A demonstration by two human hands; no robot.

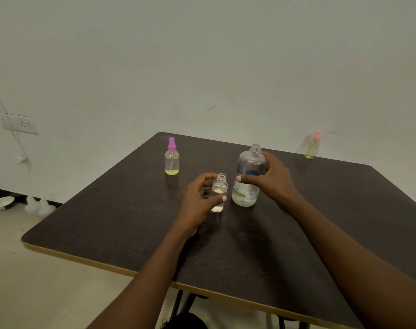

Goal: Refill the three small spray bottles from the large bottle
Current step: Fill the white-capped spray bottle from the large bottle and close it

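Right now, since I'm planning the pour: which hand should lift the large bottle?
Right. The right hand grips the uncapped large bottle, while the left hand holds the open small spray bottle beside it.

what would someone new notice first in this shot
The two hands at mid-table draw the eye: the left hand holds a small uncapped bottle and the right hand grips the large open bottle beside it, pale yellow liquid low inside. A purple-capped spray bottle stands behind to the left, and a pink-capped one at the far right edge of the dark table.
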